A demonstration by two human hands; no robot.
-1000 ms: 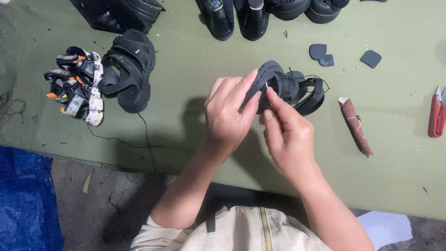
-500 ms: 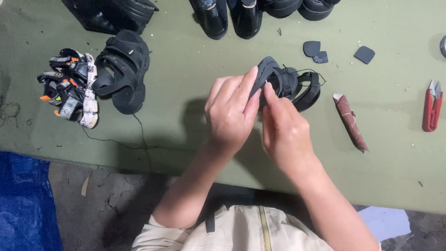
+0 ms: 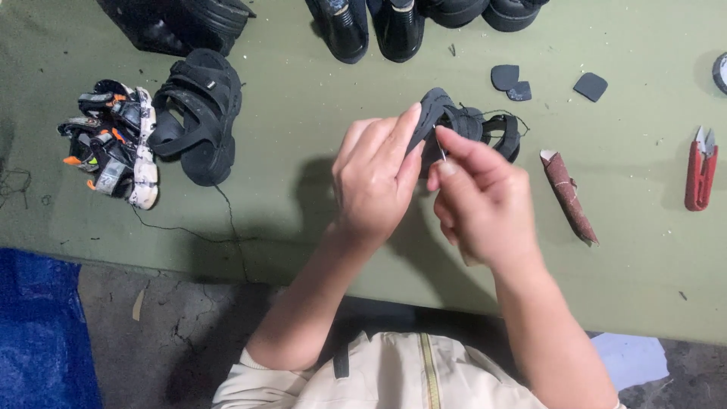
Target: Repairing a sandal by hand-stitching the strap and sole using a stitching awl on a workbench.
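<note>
My left hand point(image 3: 375, 182) grips a small black strapped sandal point(image 3: 473, 125) by its sole edge, holding it just above the green table point(image 3: 303, 113). My right hand point(image 3: 481, 201) pinches a thin needle point(image 3: 440, 148) against the sandal's edge, thumb and forefinger closed on it. A dark thread loops off the sandal's far side. Most of the sandal's near part is hidden behind my fingers.
A larger black sandal point(image 3: 198, 113) and a multicoloured sandal point(image 3: 113, 144) lie at left. Dark shoes point(image 3: 379, 26) line the far edge. Small dark cut pieces point(image 3: 511, 79), a brown sandpaper roll point(image 3: 568, 195) and red thread snips point(image 3: 700, 168) lie at right. A loose black thread point(image 3: 197, 231) trails near the front edge.
My hands and the sandal have stayed in nearly the same place. My right hand's fingertips have shifted slightly along the sandal's edge with the needle.
</note>
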